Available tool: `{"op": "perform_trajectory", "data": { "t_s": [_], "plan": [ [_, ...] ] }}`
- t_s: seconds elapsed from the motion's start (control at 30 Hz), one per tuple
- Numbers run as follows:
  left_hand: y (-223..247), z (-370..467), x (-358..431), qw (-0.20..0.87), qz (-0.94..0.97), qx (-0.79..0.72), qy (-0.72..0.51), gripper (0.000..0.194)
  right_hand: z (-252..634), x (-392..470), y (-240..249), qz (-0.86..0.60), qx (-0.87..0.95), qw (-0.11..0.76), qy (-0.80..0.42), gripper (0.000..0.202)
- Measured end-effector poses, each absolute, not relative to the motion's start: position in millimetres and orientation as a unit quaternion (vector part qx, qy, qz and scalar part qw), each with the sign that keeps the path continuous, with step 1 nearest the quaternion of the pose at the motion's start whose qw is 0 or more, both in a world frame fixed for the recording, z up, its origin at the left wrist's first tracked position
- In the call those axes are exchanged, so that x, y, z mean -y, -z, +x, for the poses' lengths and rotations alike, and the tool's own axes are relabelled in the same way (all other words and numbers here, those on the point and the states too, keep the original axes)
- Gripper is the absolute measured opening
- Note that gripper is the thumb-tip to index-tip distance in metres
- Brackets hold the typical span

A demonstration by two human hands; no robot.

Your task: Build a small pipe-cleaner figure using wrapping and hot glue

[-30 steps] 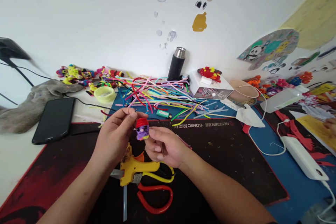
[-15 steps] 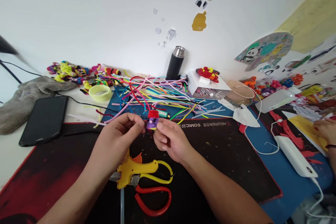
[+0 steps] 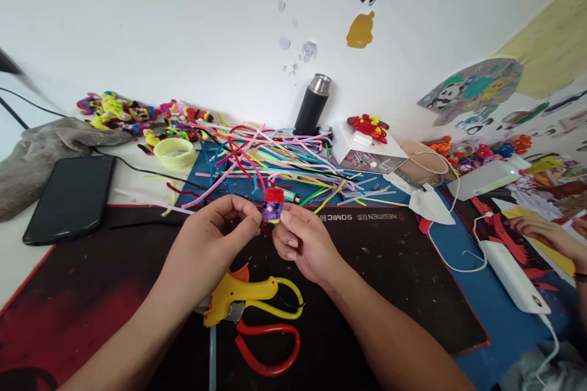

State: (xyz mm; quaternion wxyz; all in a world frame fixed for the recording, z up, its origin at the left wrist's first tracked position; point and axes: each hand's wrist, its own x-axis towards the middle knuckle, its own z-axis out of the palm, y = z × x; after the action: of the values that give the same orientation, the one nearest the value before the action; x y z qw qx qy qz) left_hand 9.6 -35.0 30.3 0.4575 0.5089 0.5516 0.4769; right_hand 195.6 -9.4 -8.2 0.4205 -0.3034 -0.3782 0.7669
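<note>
Both hands pinch purple figure mid-air.

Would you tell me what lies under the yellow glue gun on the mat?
Red-handled scissors lie partly under the yellow glue gun; their blades are covered by it and the left hand.

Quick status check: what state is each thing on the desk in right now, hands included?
left hand: fingertips pinched, beside the figure
right hand: gripping the figure
purple figure: held upright above the mat, red cap on
glue gun: lying flat on the mat, untouched
scissors: lying flat, blades hidden under the glue gun
flask: upright, capped
phone: flat, screen dark
pipe cleaners: loose pile
</note>
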Motion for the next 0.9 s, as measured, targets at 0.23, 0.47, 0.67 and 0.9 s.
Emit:
{"op": "perform_trajectory", "data": {
  "t_s": [0.23,0.47,0.67,0.9],
  "plan": [
    [-29.6,9.6,35.3,0.454,0.516,-0.552,-0.472,0.027,195.3,10.4,9.4,-0.291,0.382,0.417,-0.772,0.043],
    [-29.8,8.9,33.8,0.468,0.516,-0.548,-0.463,0.028,196.0,10.9,10.1,-0.289,0.380,0.416,-0.774,0.041],
    [-28.5,10.6,33.5,0.485,0.511,-0.539,-0.461,0.028,197.2,9.8,9.6,-0.295,0.379,0.417,-0.772,0.042],
    [-23.6,6.3,33.4,0.483,0.510,-0.547,-0.455,0.033,197.3,9.0,7.6,-0.296,0.380,0.418,-0.770,0.042]
  ]
}}
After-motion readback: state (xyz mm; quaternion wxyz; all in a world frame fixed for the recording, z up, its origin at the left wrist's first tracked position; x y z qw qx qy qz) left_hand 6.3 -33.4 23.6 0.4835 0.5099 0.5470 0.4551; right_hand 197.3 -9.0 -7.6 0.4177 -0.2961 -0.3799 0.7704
